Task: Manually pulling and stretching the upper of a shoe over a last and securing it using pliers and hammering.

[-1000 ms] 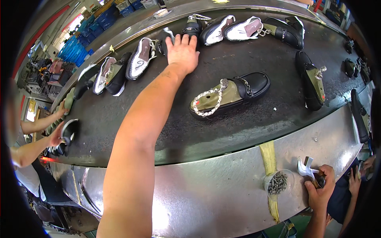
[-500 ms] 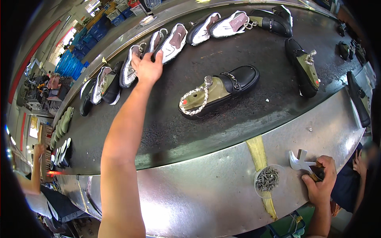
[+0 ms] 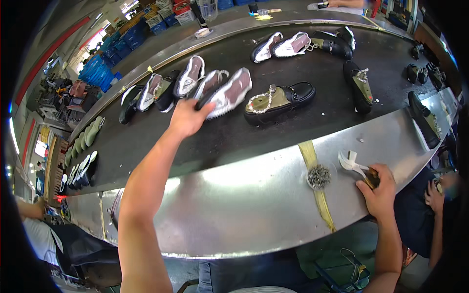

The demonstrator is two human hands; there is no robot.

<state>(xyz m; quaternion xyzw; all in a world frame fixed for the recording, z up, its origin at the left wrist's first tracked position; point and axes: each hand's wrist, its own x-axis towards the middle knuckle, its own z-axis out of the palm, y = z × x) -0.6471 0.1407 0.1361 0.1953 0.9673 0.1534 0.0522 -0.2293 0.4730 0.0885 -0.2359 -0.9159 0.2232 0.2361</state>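
My left hand (image 3: pixel 188 118) reaches over the dark belt, its fingers closed on the near end of a black shoe upper (image 3: pixel 228 96) with a white lining. A second, similar upper (image 3: pixel 210 84) lies right against it; whether I grip that one too is hidden. To their right sits a black loafer (image 3: pixel 304 94) on an olive shoe last (image 3: pixel 279 101) with a knotted cord. My right hand (image 3: pixel 380 193) is wrapped round the handle of a claw hammer (image 3: pixel 352 162), low over the metal ledge. Left of it stands a clear cup of nails (image 3: pixel 319 177).
More uppers (image 3: pixel 189 75) and lasted shoes (image 3: pixel 359 88) line the belt's far side and right. Olive lasts (image 3: pixel 88 134) stand at the left. A yellow strip (image 3: pixel 321 207) crosses the metal ledge (image 3: pixel 244 210). Co-workers sit at both sides; another person's arm (image 3: pixel 347 4) shows at the far edge.
My left hand has closed on the upper and drawn it nearer, off the row. My right hand still grips the hammer. The view has shifted.
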